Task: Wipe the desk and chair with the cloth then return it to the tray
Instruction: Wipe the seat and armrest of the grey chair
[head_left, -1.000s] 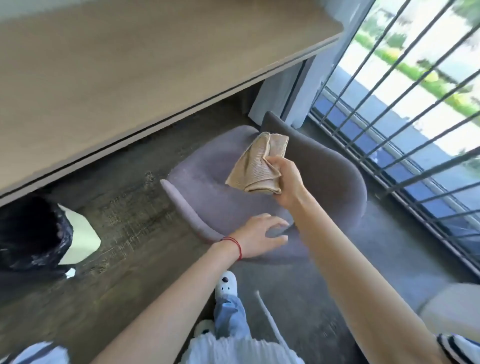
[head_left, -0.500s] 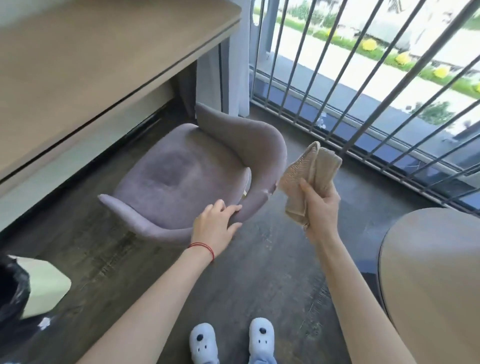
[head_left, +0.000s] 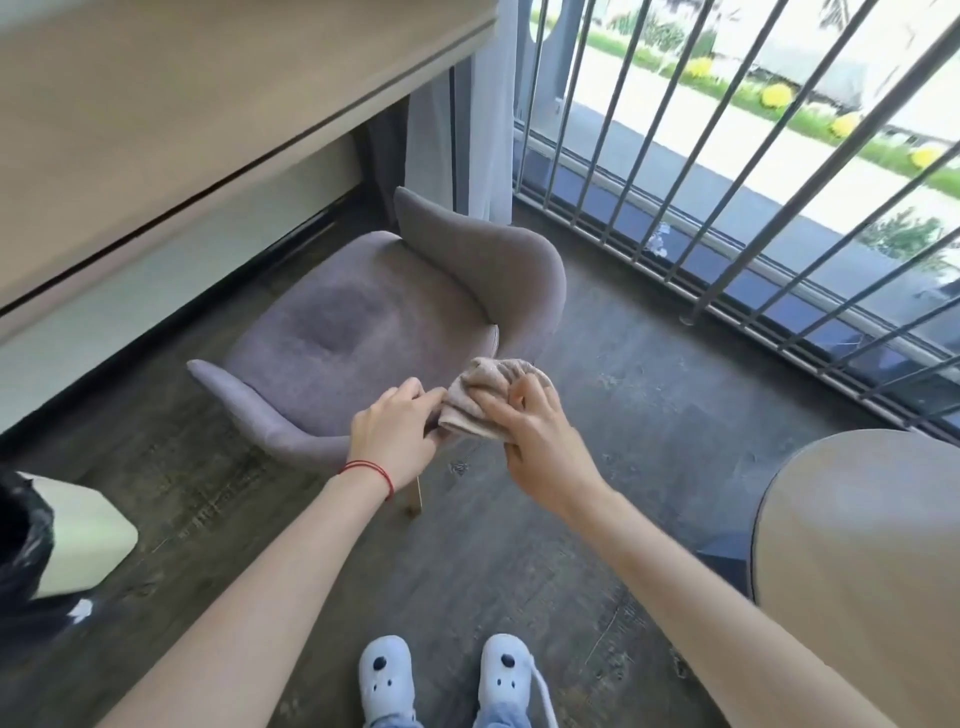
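The chair (head_left: 363, 332) is the landmark here; it is grey-purple, with a soft seat, and stands on the dark floor (head_left: 597, 415) in front of the person. Both arms reach forward and down, nearly straight, and the two hands meet at the near right corner of the chair.

The right hand (head_left: 530, 431) is clenched on the cloth (head_left: 483, 395), palm down, with the fingers (head_left: 493, 405) pressed over the top of it. The cloth is beige and bunched into a lump, and it lies at the near right edge of the seat, where the seat meets the backrest. I cannot tell if it touches the fabric of the chair.

The left hand (head_left: 395, 431) is just left of the cloth, palm down, with the fingers curled. It seems to grip the near edge of the seat, and its fingertips touch the cloth or are just beside it. A thin red string (head_left: 369, 470) goes around this wrist.

The table (head_left: 182, 104), light wood, is beyond the chair and to its left. A railing (head_left: 727, 171) runs on the far right of the chair. Two light blue slippers (head_left: 447, 675) are on the floor, nearer than the chair.
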